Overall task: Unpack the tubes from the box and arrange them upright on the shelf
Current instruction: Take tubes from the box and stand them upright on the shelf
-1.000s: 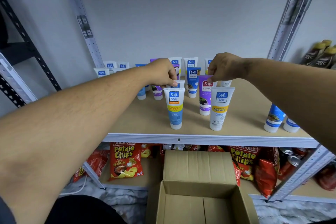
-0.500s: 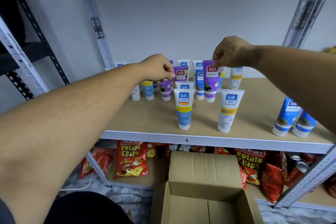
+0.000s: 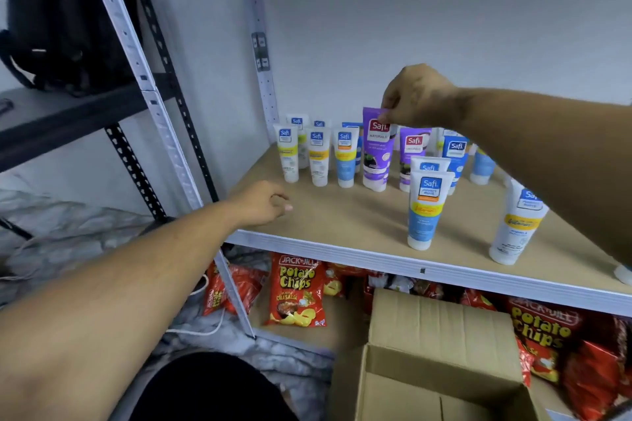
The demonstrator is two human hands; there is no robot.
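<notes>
Several Safi tubes stand upright, cap down, on the tan shelf board (image 3: 342, 215). My right hand (image 3: 419, 97) pinches the top edge of a purple tube (image 3: 375, 154) that stands in the back row, to the right of three white and blue tubes (image 3: 319, 157). A second purple tube (image 3: 412, 154) is just right of it. A blue and white tube (image 3: 425, 212) stands alone further forward. My left hand (image 3: 261, 203) hangs over the shelf's front left corner with loosely curled fingers and holds nothing. The open cardboard box (image 3: 441, 345) sits on the floor below.
Metal uprights (image 3: 150, 92) frame the shelf on the left. Red potato chip bags (image 3: 297, 290) fill the lower shelf behind the box. A black bag (image 3: 58, 20) sits on a dark shelf at the upper left. More tubes (image 3: 516, 225) stand at the right.
My right hand lifted the purple tube and carried it left into the back row. My left hand let go of the tubes and dropped to the shelf's front left. The view swung left.
</notes>
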